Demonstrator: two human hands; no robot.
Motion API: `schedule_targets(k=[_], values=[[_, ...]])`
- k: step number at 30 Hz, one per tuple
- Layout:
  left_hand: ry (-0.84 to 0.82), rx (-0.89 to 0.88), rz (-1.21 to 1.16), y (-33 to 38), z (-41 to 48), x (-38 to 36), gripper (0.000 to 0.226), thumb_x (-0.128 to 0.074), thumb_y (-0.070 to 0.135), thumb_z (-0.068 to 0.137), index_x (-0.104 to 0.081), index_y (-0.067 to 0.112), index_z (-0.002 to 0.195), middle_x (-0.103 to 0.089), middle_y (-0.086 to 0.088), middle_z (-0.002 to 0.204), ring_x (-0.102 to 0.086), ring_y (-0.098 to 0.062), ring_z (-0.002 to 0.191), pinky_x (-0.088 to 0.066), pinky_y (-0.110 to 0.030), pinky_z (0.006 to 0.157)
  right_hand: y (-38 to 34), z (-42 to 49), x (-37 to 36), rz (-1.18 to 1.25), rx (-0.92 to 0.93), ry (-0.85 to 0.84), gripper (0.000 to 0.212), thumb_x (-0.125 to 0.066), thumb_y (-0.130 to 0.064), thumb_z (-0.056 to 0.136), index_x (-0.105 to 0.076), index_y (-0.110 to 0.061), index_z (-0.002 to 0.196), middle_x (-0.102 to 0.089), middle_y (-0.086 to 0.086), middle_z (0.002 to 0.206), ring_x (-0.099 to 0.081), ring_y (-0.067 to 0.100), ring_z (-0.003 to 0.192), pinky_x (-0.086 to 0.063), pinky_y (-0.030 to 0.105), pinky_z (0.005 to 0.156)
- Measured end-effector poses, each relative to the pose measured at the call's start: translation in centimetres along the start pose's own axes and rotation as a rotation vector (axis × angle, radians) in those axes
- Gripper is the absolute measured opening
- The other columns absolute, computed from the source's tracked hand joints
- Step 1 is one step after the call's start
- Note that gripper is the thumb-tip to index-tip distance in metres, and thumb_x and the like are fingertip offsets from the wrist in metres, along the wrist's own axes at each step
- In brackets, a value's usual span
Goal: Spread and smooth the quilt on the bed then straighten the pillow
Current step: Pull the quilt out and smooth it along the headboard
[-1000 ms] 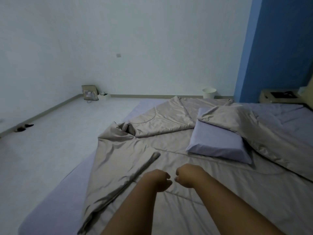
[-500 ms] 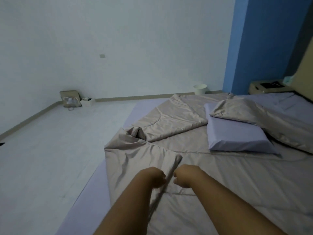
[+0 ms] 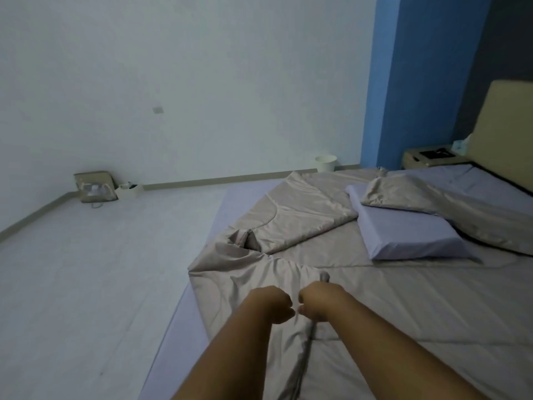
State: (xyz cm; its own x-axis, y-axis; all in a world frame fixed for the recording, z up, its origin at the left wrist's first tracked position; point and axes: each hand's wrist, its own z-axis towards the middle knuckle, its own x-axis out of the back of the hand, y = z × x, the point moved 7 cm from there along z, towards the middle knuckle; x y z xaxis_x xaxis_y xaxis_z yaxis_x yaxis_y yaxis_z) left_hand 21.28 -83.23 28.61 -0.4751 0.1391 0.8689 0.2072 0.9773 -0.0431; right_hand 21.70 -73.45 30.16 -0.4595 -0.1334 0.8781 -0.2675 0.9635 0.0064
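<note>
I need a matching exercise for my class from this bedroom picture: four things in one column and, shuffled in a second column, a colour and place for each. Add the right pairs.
Things
1. quilt
2. pillow
3. bin
4. bag

Descriptions
A. white, on the floor beyond the bed
B. beige, crumpled and folded over itself on the bed
C. tan, on the floor against the wall, far left
D. lavender, lying on the quilt

Pairs: 1-B, 2-D, 3-A, 4-C
</note>
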Motion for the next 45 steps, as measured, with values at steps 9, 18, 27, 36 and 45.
schedule_targets(k=[9,18,27,36,45], values=[[0.029,-0.205,0.137,-10.4,1.8,-1.5,0.047,-0.037,0.046,0.097,-0.043,0.029,0.14,-0.044,-0.002,0.146,-0.04,-0.022,0.134,-0.029,-0.042,0.111,-9.1,3.4,-0.9,0.16,-0.3,0.072,0.034,-0.041,-0.025,0.097,-0.053,-0.012,0.126,-0.055,0.009,0.128,-0.054,0.028,0.113,-0.039,0.038,0.096],[-0.001,-0.322,0.11,-16.5,0.3,-2.8,0.046,-0.038,0.048,0.095,-0.046,0.03,0.137,-0.046,-0.002,0.145,-0.042,-0.02,0.132,-0.033,-0.039,0.111,-16.7,3.2,-1.9,0.276,-0.322,0.123,0.041,-0.034,-0.037,0.097,-0.055,-0.013,0.123,-0.056,0.01,0.129,-0.051,0.029,0.117,-0.031,0.043,0.102],[-0.049,-0.399,0.144,-18.6,1.6,-4.0,0.045,-0.037,0.05,0.094,-0.049,0.034,0.134,-0.047,0.001,0.143,-0.042,-0.018,0.132,-0.034,-0.036,0.109,-16.8,4.7,-3.8,0.486,-0.444,-0.019,0.043,-0.038,-0.037,0.095,-0.053,-0.011,0.126,-0.051,0.01,0.133,-0.05,0.03,0.119,-0.037,0.037,0.1],[0.092,-0.597,0.272,-24.6,6.1,-2.5,0.049,-0.033,0.047,0.097,-0.037,0.028,0.143,-0.04,-0.002,0.148,-0.04,-0.025,0.133,-0.032,-0.041,0.11,-22.0,10.5,-0.2,0.446,-0.664,0.232,0.038,-0.035,-0.034,0.097,-0.055,-0.014,0.123,-0.056,0.01,0.129,-0.051,0.028,0.115,-0.034,0.038,0.099],[0.193,-0.776,0.4,-29.3,10.1,3.3,0.051,-0.032,0.048,0.097,-0.038,0.026,0.143,-0.042,-0.004,0.148,-0.04,-0.024,0.135,-0.032,-0.038,0.11,-25.6,13.3,6.8,0.361,-0.84,0.336,0.037,-0.039,-0.033,0.097,-0.053,-0.015,0.126,-0.055,0.01,0.13,-0.048,0.028,0.119,-0.028,0.039,0.105]])
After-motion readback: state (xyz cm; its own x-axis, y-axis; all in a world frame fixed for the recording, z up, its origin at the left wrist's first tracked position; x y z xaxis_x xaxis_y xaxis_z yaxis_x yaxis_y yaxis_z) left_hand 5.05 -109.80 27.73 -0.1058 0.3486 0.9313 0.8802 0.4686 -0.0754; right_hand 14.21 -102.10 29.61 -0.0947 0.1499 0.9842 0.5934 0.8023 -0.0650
